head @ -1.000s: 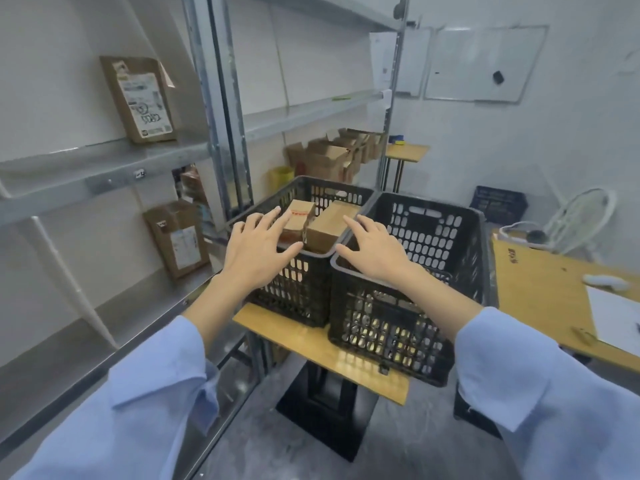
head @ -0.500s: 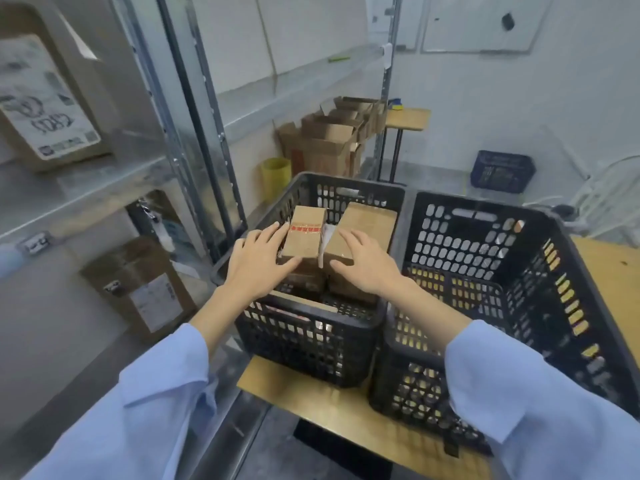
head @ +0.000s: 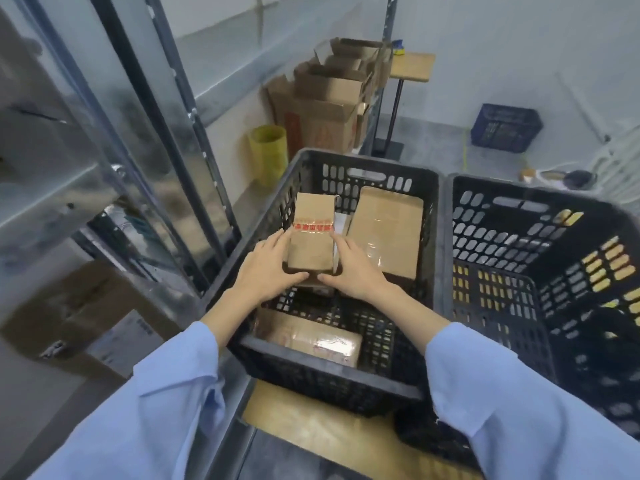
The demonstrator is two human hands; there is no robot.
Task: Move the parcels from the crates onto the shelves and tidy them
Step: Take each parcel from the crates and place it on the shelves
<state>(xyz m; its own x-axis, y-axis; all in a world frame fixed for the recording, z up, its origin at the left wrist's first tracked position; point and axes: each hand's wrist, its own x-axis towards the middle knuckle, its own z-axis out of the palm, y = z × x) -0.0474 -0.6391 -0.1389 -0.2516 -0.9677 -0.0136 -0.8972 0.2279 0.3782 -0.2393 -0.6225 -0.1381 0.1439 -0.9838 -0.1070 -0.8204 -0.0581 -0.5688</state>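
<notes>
**Desk:** Grey-walled stockroom, steel shelving on the left. What are we looking at?

**Photographer:** A person in pale blue sleeves leans over two black crates on a wooden worktop (head: 322, 433). Both hands are in the left crate (head: 346, 382). The left hand (head: 263, 271) and right hand (head: 356, 271) press flat against opposite sides of a small parcel (head: 313, 233) banded with red-printed tape, thumbs curled beneath its near end. It sits at the crate's middle, not clearly lifted.

**Desk:** How far along?

**Photographer:** Early to midway, I'd judge. A larger parcel (head: 386, 230) lies beside it toward the far right corner, and a taped one (head: 311, 336) rests against the near wall. The right crate (head: 540, 289) appears empty. One box (head: 86, 323) already stands on the lower shelf, blurred.

**Desk:** And against a second ago?

**Photographer:** Then the hands hovered at the rims, one toward each parcel. Now both have closed on the small one, and the camera has dipped closer.
</notes>
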